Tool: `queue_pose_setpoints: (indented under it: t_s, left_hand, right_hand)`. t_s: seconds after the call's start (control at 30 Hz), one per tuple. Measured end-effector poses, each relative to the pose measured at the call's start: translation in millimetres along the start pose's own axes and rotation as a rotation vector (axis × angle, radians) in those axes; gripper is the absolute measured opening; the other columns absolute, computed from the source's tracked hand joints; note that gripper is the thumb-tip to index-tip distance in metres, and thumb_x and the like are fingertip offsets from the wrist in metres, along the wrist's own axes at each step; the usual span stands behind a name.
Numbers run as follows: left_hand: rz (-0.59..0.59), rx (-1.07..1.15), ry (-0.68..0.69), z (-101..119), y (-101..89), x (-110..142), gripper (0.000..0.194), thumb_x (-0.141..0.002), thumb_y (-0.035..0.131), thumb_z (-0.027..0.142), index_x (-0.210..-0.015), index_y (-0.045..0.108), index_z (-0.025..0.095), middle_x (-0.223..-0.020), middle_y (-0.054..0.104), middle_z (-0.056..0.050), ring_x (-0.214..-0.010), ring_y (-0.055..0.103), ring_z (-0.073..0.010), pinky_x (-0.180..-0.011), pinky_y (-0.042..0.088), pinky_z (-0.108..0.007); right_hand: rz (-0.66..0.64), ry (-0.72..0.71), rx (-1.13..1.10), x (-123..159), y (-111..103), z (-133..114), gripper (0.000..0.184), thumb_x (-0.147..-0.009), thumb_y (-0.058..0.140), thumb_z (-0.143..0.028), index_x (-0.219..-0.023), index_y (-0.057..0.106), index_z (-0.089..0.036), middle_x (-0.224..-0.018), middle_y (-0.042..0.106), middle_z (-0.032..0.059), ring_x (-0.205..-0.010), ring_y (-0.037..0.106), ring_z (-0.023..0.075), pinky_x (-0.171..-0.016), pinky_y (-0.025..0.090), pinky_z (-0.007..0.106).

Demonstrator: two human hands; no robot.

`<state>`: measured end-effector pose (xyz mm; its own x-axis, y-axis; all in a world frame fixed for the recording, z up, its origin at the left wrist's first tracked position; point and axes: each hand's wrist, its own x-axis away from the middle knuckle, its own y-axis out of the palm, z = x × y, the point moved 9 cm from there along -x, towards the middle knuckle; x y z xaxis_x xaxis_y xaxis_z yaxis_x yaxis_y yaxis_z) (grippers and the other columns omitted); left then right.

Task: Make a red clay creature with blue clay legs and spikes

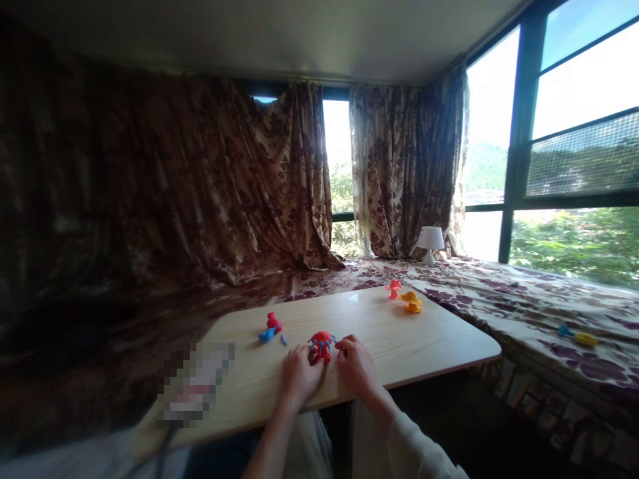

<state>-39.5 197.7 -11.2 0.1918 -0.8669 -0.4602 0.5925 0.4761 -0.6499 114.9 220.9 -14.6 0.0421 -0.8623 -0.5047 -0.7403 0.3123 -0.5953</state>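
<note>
A small red and blue toy figure (322,344) stands on the light wooden table (399,346), between my two hands. My left hand (298,374) rests on the table with its fingers curled against the figure's left side. My right hand (355,364) is curled against its right side, fingertips touching it. Another red and blue toy (270,328) lies a little to the left, apart from both hands.
A small red toy (394,288) and an orange one (412,302) sit at the table's far right. A blurred flat object (196,384) lies at the near left. A white lamp (430,243) stands on the patterned bedding; a blue-yellow object (578,336) lies at right.
</note>
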Motion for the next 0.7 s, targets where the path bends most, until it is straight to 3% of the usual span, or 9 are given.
queue_pose_setpoints:
  t_s: [0.33, 0.5, 0.7]
  left_hand:
    - [0.009, 0.085, -0.033, -1.1, -1.9, 0.9, 0.024, -0.067, 0.064, 0.033, -0.082, 0.070, 0.015, -0.090, 0.070, -0.014, -0.093, 0.061, -0.0306, -0.084, 0.041, -0.038]
    - [0.005, 0.332, -0.055, -6.1, -3.9, -1.4, 0.027, -0.074, 0.057, 0.036, -0.089, 0.071, 0.018, -0.091, 0.074, -0.011, -0.094, 0.065, -0.0273, -0.085, 0.044, -0.036]
    - [-0.024, 0.646, -0.019, 9.4, -0.3, -5.7, 0.033, -0.076, 0.057, 0.038, -0.095, 0.071, 0.015, -0.097, 0.074, -0.011, -0.095, 0.066, -0.0260, -0.087, 0.047, -0.035]
  right_hand:
    - [-0.030, 0.027, 0.004, -0.8, 0.4, -1.0, 0.027, -0.078, 0.048, -0.005, -0.083, 0.073, -0.015, -0.093, 0.069, 0.0072, -0.084, 0.065, 0.0197, -0.075, 0.044, 0.026]
    - [-0.006, 0.021, -0.056, -2.3, 0.5, 0.8, 0.028, -0.079, 0.047, -0.005, -0.088, 0.072, -0.015, -0.095, 0.068, 0.0083, -0.081, 0.065, 0.0187, -0.074, 0.045, 0.026]
    - [-0.037, -0.096, -0.309, -1.7, 2.2, -11.1, 0.025, -0.081, 0.047, -0.016, -0.094, 0.068, -0.015, -0.087, 0.068, 0.0067, -0.066, 0.063, 0.0166, -0.066, 0.048, 0.028]
